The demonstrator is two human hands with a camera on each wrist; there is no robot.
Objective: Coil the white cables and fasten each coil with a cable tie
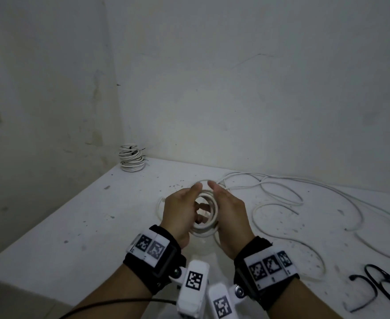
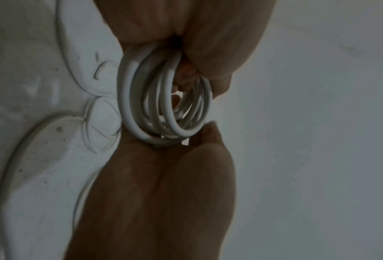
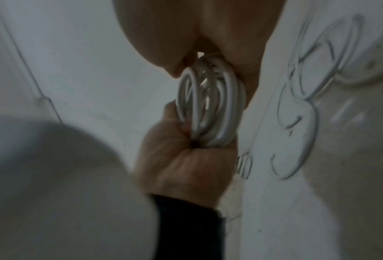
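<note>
1. Two black wrist straps with white coded marker blocks point(image 1: 272, 265) sit nearest the lens, one on each forearm, above a white speckled tabletop point(image 1: 79, 229).
2. Between the hands, a partly wound coil of round white plastic cable point(image 1: 209, 209) is held upright just above the table — several loops packed side by side.
3. Left hand point(image 1: 180, 211) grips the coil's left side, fingers curled through the loops and thumb raised above them.
4. Right hand point(image 1: 232, 217) clasps the coil's right side, palm against the loops and fingers wrapped round them, as the wrist views show.
5. Loose white cable point(image 1: 279, 196), the unwound length, trails from the coil in wide bends across the table's right half.
6. Two black plastic cable ties point(image 1: 373, 286), curved and unfastened, lie at the near right — well apart from the hands.
7. Finished white cable coils, stacked point(image 1: 131, 158), stand in the far left corner against the pale wall point(image 1: 235, 88); dark ties show on them.
</note>
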